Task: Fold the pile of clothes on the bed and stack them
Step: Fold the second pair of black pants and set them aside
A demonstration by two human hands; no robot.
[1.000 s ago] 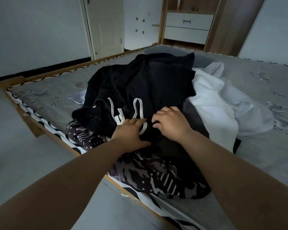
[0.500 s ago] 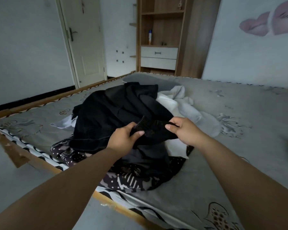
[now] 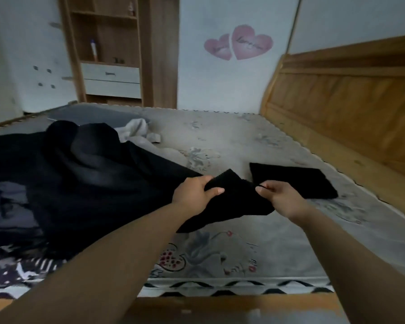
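While two bare forearms reach forward from the bottom edge, the left hand (image 3: 194, 191) and the right hand (image 3: 281, 197) each pinch the ribbed edge of a black knitted garment (image 3: 239, 197), thumbs on top, hands a little apart. The cloth hangs between them just above a grey flower-printed mattress (image 3: 255, 249). To the left lies a heap of dark clothes (image 3: 84, 174) over a black-and-white patterned piece (image 3: 21, 270). Just beyond the right hand rests a folded black item (image 3: 295, 181), flat on the mattress. Farther back is a crumpled white garment (image 3: 138, 129), then a wooden headboard (image 3: 351, 108) at right, and a wall with two pink heart stickers (image 3: 240, 44).
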